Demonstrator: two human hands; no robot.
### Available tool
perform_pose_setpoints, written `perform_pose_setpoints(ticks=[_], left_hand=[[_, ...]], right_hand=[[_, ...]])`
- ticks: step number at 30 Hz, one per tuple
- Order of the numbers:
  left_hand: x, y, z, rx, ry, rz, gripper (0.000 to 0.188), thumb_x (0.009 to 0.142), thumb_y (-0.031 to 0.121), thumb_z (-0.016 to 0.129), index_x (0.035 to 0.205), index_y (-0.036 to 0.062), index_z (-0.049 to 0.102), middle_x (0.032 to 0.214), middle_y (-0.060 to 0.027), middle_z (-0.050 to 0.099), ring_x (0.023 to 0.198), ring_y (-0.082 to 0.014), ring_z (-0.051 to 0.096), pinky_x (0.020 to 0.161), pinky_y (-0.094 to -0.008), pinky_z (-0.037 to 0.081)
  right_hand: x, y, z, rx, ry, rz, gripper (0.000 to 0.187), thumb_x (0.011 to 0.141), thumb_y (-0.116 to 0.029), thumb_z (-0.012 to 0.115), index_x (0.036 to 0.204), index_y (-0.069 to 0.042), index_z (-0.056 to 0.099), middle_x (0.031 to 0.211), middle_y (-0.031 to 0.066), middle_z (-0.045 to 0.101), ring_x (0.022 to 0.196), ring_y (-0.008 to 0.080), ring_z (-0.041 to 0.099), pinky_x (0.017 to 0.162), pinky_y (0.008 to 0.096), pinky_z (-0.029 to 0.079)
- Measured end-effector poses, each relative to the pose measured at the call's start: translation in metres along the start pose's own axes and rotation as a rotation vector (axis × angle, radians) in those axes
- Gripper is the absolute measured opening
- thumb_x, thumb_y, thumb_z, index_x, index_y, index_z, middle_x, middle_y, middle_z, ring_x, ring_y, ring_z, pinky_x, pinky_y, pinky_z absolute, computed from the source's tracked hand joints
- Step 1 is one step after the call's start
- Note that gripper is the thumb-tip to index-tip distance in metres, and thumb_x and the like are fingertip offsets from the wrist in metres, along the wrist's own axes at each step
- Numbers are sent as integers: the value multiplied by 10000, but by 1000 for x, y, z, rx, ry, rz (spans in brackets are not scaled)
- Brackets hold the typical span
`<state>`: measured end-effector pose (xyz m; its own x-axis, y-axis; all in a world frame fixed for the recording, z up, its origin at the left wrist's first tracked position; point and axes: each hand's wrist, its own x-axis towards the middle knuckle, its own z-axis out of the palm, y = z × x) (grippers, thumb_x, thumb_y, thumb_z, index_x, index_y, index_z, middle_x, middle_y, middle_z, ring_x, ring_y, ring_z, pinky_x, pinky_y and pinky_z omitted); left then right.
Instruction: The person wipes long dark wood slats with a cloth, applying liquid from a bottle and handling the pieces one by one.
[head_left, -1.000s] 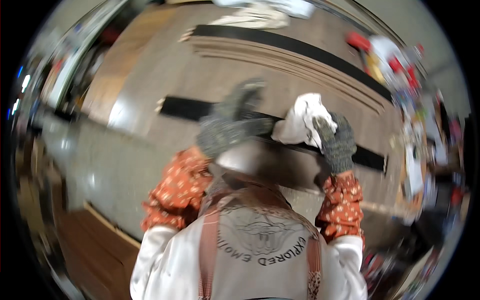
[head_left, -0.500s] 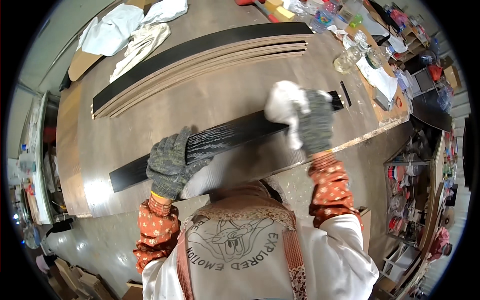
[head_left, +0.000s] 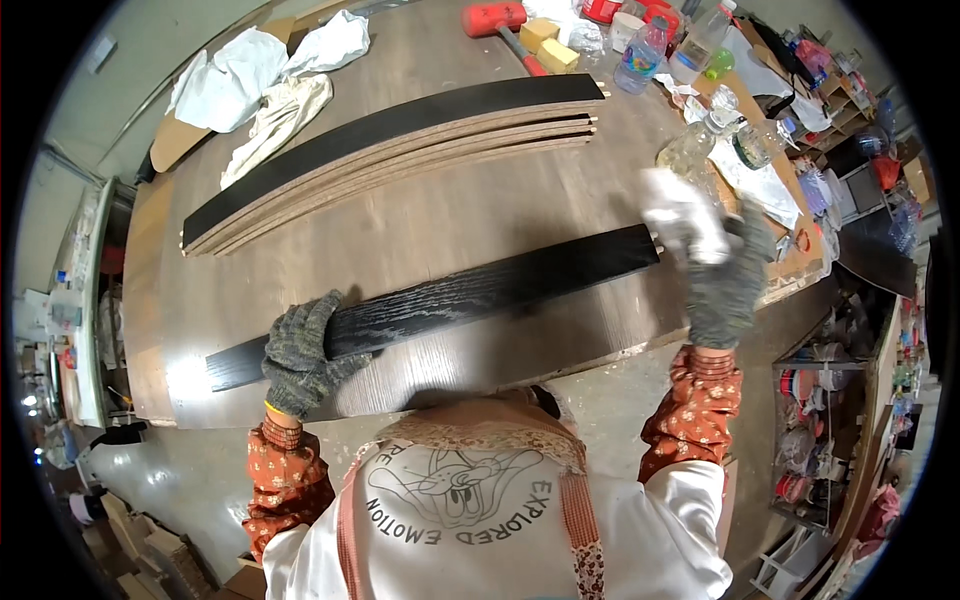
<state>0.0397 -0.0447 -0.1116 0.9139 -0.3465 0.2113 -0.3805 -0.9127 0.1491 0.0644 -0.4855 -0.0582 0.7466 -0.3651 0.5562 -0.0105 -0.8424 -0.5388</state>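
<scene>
Swept white rag (head_left: 690,215), clenched in right hand (head_left: 725,285), off black wood-grain board (head_left: 490,285), baring right part; gripping it with curled left hand (head_left: 300,352).

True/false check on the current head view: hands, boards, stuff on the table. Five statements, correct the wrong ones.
1. The left hand lies across the lone black board. True.
2. The right hand holds a hammer. False: it holds a white cloth, blurred here.
3. The stack of boards lies between the person and the lone board. False: the stack is beyond the lone board, farther from the person.
4. A red mallet lies beside yellow blocks toward the far side of the table. True.
5. Both hands are bare. False: both wear grey gloves.
</scene>
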Motion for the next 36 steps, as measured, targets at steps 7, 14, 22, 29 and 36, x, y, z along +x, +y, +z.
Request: perform_pose_setpoints(ticks=[7, 14, 22, 29, 36], left_hand=[[21, 21, -5, 69, -51, 89, 819, 609, 476, 806, 1270, 91, 514, 1097, -128, 633, 997, -329, 604, 890, -433, 461], [16, 16, 5, -39, -57, 14, 729, 629, 476, 799, 1202, 89, 569, 1071, -130, 639, 975, -321, 613, 860, -425, 478], [17, 17, -1, 4, -127, -54, 699, 639, 519, 768, 1167, 100, 580, 1066, -134, 632, 976, -326, 599, 881, -437, 450], [10, 15, -6, 20, -15, -18, 673, 660, 469, 761, 1186, 99, 563, 1033, -118, 640, 928, -316, 608, 853, -438, 461], [8, 8, 4, -54, 1, -14, 687, 687, 460, 737, 1241, 111, 531, 1100, -128, 615, 1000, -327, 587, 926, -466, 427]], right_hand=[[3, 15, 54, -129, -643, -568, 540, 776, -412, 658, 1248, -168, 563, 1276, 87, 531, 1174, 305, 483, 1001, 429, 381], [81, 79, 15, 106, -115, -24, 315, 902, -191, 537, 1171, -37, 592, 1087, 125, 647, 995, 226, 620, 888, 300, 474], [201, 92, 48, -656, -185, -360, 469, 869, -338, 566, 1313, -199, 508, 1324, 146, 507, 1199, 337, 492, 1021, 434, 387], [204, 101, 50, -374, -645, -439, 587, 686, -156, 705, 1249, -109, 546, 1298, 227, 476, 1228, 386, 441, 1025, 425, 384], [198, 160, 66, -112, -346, -373, 421, 783, -216, 708, 1156, -42, 615, 1112, 152, 638, 1031, 292, 595, 921, 381, 447]])
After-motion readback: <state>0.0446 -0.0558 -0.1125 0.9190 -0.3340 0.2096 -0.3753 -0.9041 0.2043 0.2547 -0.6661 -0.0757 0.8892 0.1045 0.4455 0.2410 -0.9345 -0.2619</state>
